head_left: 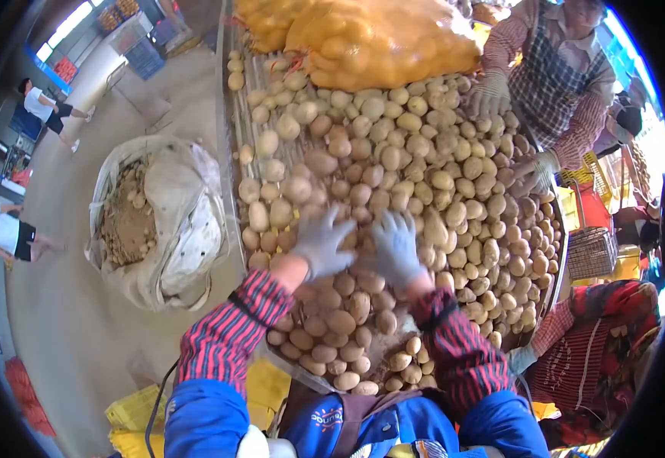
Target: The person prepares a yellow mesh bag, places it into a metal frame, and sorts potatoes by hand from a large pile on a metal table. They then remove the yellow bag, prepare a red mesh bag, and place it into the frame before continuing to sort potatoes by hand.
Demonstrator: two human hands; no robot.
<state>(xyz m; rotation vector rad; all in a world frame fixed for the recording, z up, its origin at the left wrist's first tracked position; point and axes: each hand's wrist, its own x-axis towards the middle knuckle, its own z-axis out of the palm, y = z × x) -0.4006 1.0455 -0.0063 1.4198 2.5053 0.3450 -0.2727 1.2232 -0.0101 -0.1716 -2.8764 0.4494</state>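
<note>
Potatoes [412, 122] cover a large sorting table, heaped most thickly toward the right. My left hand [322, 243], in a grey glove, rests on or just over them with its fingers spread. Close beside it is my right hand [395, 246], also gloved in grey, its fingers stretched forward among the potatoes. Neither hand is wrapped around a potato. Below my wrists lies a group of browner potatoes [340, 320], near the table edge by my body.
Filled yellow mesh sacks [378, 46] lie at the table's far end. A co-worker's gloved hands [490, 95] touch potatoes at the right; another person [576, 359] is lower right. Left of the table stands a large white sack [183, 198] holding dirt and debris. Yellow crates [135, 408] are lower left.
</note>
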